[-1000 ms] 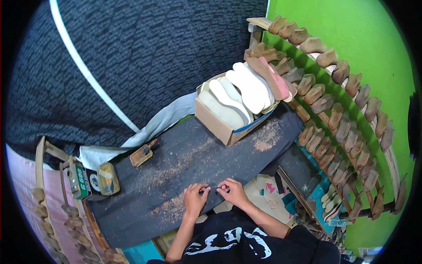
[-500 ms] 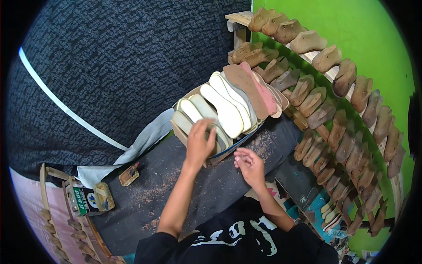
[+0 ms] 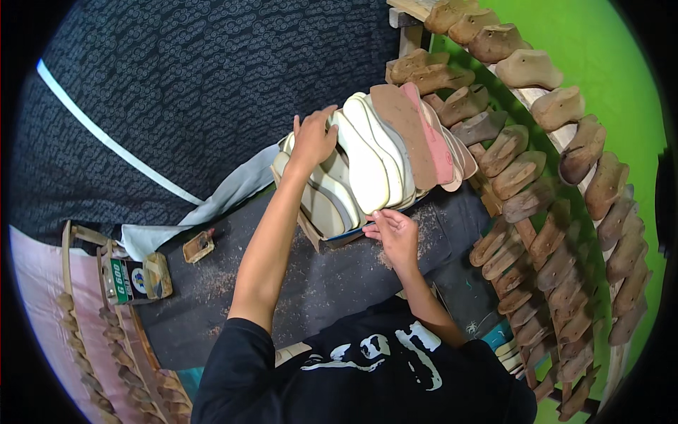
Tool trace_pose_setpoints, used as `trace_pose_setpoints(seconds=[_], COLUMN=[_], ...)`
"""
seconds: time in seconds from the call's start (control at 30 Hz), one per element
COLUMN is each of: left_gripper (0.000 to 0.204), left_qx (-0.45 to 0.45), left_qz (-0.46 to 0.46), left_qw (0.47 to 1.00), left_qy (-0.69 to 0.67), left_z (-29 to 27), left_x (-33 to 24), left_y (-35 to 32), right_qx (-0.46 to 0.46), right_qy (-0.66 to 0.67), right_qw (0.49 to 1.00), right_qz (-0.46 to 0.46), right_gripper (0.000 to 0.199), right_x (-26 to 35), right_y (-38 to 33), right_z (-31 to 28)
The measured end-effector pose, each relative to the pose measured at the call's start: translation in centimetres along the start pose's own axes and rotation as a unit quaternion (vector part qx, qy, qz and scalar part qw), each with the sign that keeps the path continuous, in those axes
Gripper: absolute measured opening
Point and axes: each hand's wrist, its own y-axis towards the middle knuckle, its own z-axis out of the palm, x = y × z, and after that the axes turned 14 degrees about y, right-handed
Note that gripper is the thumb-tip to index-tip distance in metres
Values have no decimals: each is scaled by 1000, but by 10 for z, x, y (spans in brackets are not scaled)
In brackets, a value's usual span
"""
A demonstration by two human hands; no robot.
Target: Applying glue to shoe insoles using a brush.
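Dark table (image 3: 191, 304): holds our box (image 3: 306, 228), presumably for reach.
Left hand (image 3: 313, 147): fingers curled over insoles (image 3: 321, 212), hold unclear.
Right hand (image 3: 397, 237): at white insole (image 3: 364, 164), pinch we can't confirm.

Right hand (image 3: 398, 239) now at white insole (image 3: 366, 169)

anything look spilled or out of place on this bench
Yes: loose brown crumbs lie scattered over the dark bench cover, like unswept debris. The cardboard box also looks overfull, with brown and pink soles jutting past its right side.
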Motion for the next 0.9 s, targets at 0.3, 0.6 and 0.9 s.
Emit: trace_pose_setpoints(seconds=[0.3, 0.6, 0.9], left_gripper=[31, 27, 30], left_qx=[-155, -150, -106], left_qz=[-58, -309, -439], left_qw=[935, 810, 781], left_qy=[-313, -475, -432], left_z=[-91, -77, -56], left_x=[18, 147, 240], left_y=[-87, -353, -560], right_qx=[7, 103, 115], right_qy=[62, -17, -31], right_qw=[998, 989, 950], right_qz=[32, 103, 288], right_gripper=[25, 38, 45], right_x=[-5, -59, -217], right_y=[-25, -69, -122], right_z=[10, 42, 104])
